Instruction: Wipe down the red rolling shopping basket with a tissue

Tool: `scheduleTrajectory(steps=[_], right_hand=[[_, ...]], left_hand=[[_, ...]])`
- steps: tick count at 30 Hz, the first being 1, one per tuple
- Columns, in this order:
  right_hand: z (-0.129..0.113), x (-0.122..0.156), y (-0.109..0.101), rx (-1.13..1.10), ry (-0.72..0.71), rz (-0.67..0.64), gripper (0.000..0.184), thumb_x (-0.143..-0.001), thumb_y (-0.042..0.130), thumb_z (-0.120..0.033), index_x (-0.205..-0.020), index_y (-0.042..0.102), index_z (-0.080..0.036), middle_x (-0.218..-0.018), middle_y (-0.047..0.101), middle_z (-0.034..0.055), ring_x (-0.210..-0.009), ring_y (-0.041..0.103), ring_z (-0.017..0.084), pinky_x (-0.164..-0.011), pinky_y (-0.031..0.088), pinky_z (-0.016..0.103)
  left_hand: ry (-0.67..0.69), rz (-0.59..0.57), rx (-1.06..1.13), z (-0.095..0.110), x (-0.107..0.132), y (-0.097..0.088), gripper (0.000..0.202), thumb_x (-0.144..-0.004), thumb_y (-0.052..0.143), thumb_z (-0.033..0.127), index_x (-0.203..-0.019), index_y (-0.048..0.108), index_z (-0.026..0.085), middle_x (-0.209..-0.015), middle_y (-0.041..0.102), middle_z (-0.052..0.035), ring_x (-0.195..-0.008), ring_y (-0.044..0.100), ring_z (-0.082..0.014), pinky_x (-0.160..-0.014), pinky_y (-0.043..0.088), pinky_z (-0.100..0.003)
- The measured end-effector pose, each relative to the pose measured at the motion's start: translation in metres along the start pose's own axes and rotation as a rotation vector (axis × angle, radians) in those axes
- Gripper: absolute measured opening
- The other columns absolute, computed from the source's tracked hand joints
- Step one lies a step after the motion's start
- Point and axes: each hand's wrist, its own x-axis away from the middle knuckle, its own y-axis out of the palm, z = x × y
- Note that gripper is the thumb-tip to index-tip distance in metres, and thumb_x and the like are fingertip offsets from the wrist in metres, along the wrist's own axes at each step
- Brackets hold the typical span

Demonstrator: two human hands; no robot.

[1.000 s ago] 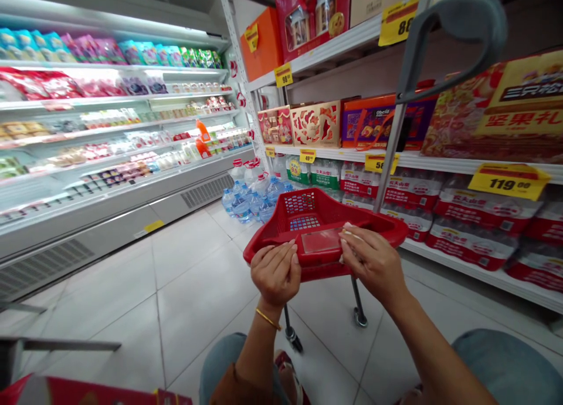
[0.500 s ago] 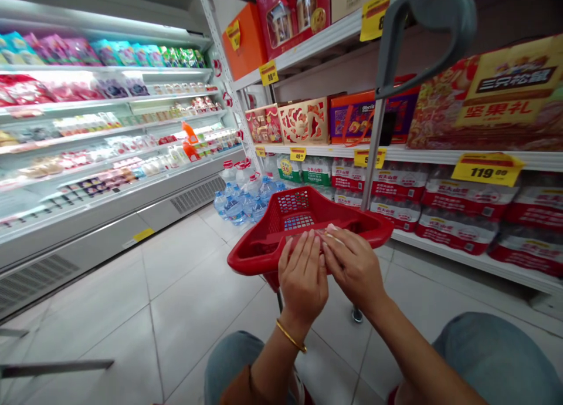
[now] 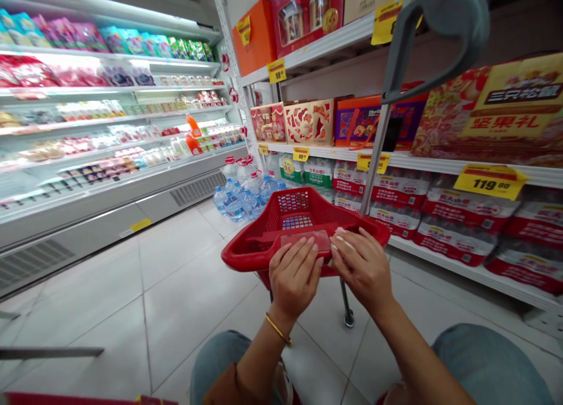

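A red plastic shopping basket (image 3: 246,246), with a lattice wall at its far end, stands in front of me on metal legs with a small wheel. Its near-side handle carries a flat, clear-covered red panel (image 3: 314,240). My left hand (image 3: 294,279), with a gold bangle (image 3: 278,330) at the wrist, curls its fingers over the handle's left part. Over the right end, my right hand (image 3: 363,267) is closed, fingers bent. Something small and whitish shows at its fingertips, too small to make out. Both palms are hidden from view.
A lit refrigerated display (image 3: 109,135) runs along the left. Bottled water (image 3: 240,199) stands on the floor beyond the basket. Shelves (image 3: 440,158) with gift boxes and packs of bottles line the right. A grey hooked handle on a metal pole (image 3: 376,152) rises close by.
My hands have drawn slightly apart, baring more of the panel between them. The right hand has shifted right, the left hand left and down. The view has shifted a little.
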Motion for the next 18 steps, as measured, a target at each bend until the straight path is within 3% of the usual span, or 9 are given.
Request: scheduleTrajectory(steps=[12,18], right_hand=[[0.038,0.010,-0.012,0.085,0.074,0.040,0.018,-0.088,0.057,-0.023,-0.102,0.068,-0.021,-0.103,0.071,0.0083,-0.100,0.066,0.023,-0.102,0.045,0.048],[0.017,0.003,-0.005,0.083,0.111,0.060,0.017,-0.088,0.057,-0.020,-0.101,0.068,-0.018,-0.101,0.071,0.0105,-0.098,0.066,0.024,-0.095,0.050,0.045]], left_hand=[[-0.042,0.024,0.011,-0.009,0.001,-0.001,0.022,-0.086,0.059,0.018,-0.107,0.066,0.021,-0.107,0.073,-0.0060,-0.102,0.067,-0.0194,-0.093,0.044,-0.036],[-0.073,0.044,0.002,-0.008,0.000,-0.001,0.021,-0.085,0.060,0.017,-0.105,0.067,0.021,-0.106,0.073,-0.0054,-0.101,0.068,-0.0199,-0.092,0.044,-0.037]])
